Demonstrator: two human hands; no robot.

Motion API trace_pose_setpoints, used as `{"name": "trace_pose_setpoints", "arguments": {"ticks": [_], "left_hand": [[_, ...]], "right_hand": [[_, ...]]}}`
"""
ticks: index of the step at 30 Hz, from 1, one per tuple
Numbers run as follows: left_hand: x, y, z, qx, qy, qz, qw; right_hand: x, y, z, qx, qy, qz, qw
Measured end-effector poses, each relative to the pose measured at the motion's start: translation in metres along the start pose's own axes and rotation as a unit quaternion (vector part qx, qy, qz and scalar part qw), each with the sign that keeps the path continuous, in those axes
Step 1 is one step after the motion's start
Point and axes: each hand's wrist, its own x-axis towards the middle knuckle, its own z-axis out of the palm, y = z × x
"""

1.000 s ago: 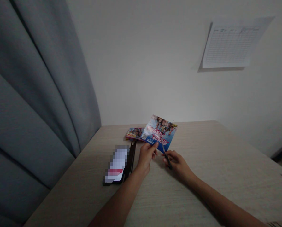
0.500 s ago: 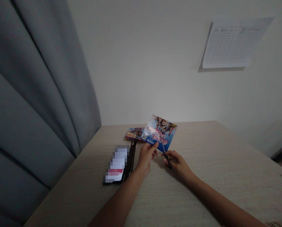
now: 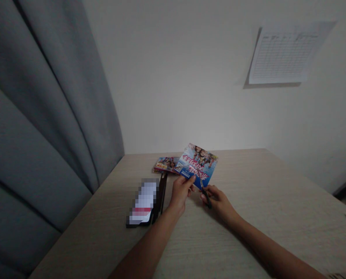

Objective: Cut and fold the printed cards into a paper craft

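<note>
Flyer (image 3: pixel 203 162) centre frame; left hand (image 3: pixel 182 190) pinching its lower edge, right hand (image 3: pixel 216 197) gripping scissors (image 3: pixel 207 198). Probably light, bendy, slick, easily creased; best held by edges, off the scissors' line.

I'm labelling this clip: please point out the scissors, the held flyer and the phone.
Scissors (image 3: pixel 206 194), head view: upper handle.
Held flyer (image 3: pixel 198 164), head view: middle of printed front.
Phone (image 3: pixel 144 200), head view: blurred screen.
</note>
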Motion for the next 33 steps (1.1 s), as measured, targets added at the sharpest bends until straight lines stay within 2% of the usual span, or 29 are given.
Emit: {"name": "trace_pose_setpoints", "arguments": {"ticks": [24,33], "left_hand": [[0.003,0.000,-0.003,-0.014,0.005,-0.005,1.000],[0.003,0.000,-0.004,-0.016,0.000,-0.014,1.000]], "right_hand": [[-0.001,-0.003,-0.002,0.002,-0.004,0.007,1.000],[0.001,-0.012,-0.001,0.123,-0.045,0.064,0.989]]}}
